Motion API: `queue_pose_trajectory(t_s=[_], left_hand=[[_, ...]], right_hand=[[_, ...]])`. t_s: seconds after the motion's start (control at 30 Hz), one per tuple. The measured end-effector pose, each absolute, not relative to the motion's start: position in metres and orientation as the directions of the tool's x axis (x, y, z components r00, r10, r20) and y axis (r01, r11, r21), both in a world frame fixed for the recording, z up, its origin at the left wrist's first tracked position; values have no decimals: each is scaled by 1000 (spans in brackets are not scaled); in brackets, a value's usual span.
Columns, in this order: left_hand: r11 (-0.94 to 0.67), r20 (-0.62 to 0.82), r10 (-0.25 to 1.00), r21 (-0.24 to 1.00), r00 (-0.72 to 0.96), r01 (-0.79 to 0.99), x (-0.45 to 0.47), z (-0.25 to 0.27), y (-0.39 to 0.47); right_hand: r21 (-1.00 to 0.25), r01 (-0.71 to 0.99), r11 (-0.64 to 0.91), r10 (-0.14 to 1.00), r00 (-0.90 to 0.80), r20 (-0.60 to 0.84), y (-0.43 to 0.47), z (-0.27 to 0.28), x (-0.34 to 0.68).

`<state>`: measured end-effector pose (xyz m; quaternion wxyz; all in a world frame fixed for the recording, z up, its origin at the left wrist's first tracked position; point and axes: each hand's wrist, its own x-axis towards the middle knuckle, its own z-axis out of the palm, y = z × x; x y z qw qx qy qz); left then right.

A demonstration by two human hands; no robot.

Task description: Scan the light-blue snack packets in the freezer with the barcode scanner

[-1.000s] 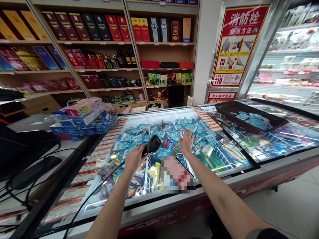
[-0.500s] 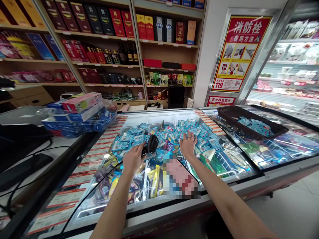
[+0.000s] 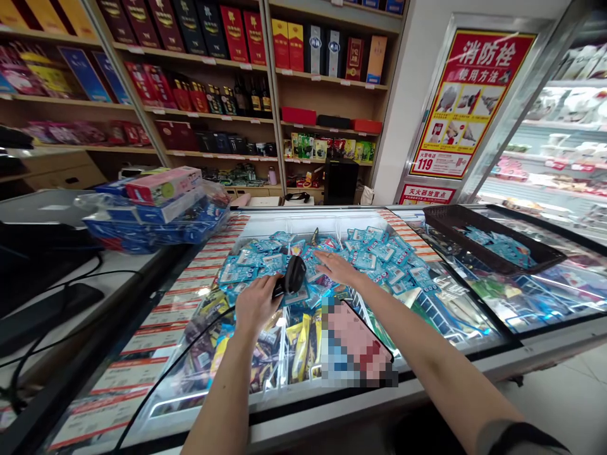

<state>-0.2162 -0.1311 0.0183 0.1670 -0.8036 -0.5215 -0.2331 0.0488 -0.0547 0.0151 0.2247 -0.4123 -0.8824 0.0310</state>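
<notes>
My left hand (image 3: 256, 306) is wrapped round the handle of a black handheld barcode scanner (image 3: 296, 274), whose head points right over the freezer's glass top. Its black cord (image 3: 187, 349) runs back toward the lower left. Fingers stretched out, my right hand (image 3: 339, 268) reaches left over the small blue packets (image 3: 379, 253) strewn across the glass; I see nothing held in it. These packets lie flat, many overlapping, on both sides of my hands. A pink phone (image 3: 355, 332), partly blurred out, rests on the glass below my right wrist.
Beneath the glass lie yellow wrapped ice creams (image 3: 300, 344) in wire baskets. A brown tray (image 3: 448, 222) with more blue packets sits at the right. Plastic-wrapped blue boxes (image 3: 156, 218) stand at the left. Shelves of boxed bottles (image 3: 208, 28) line the back wall.
My right hand has swung left across the packets, toward the scanner. My left hand still holds the scanner in nearly the same place. The view has shifted slightly.
</notes>
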Motion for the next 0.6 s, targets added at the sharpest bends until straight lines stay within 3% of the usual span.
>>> queue_pose_trajectory(t_s=[0.2,0.33,0.47,0.6], left_hand=[[-397,531,771,-30,351,917,-219,20,-132],[-394,520,778,-34,353,918,-219,21,-133],[-379,518,788,-21,334,925,-217,21,-132],[-361,539,787,8,300,932,-215,22,-133]], right_hand=[[-267,685,678,734,-645,212,-25,13,38],[-327,735,594,803,-571,174,-26,21,40],[-379,799,467,884,-406,233,-38,26,47],[-525,772,358,907,-155,390,-52,17,60]])
